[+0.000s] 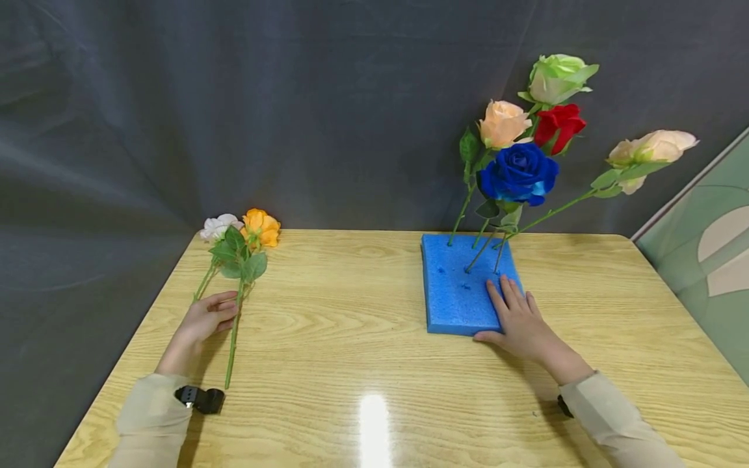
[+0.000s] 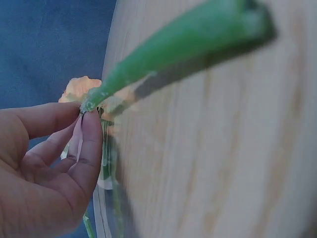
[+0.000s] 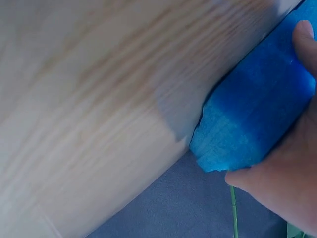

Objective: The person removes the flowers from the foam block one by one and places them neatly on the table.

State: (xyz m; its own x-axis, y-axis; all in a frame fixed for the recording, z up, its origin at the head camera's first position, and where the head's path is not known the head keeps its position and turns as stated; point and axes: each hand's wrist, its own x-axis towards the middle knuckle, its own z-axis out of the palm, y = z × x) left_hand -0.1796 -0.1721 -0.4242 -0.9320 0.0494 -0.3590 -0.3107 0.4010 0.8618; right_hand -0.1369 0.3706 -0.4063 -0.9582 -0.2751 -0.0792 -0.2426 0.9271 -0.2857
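Note:
Between thumb and fingertips, my left hand (image 1: 206, 318) pinches the green stem (image 2: 163, 54) of an orange artificial rose (image 1: 261, 227), whose lower end points toward me. A white artificial rose (image 1: 219, 226) lies right beside it, partly behind its leaves. On the right, my right hand (image 1: 517, 328) rests with spread fingers on the near right corner of a blue foam block (image 1: 453, 305), its thumb against the front side. Stems stand in the foam: a blue rose (image 1: 519, 174), a red rose (image 1: 560, 127), a peach rose (image 1: 503, 123), a light green rose (image 1: 558, 79) and a cream rose (image 1: 658, 151) leaning right.
The wooden table (image 1: 328, 377) runs back to a dark grey curtain (image 1: 328, 117). Small holes mark the foam's top in front of the stems. A pale green panel (image 1: 702, 260) borders the table's right side.

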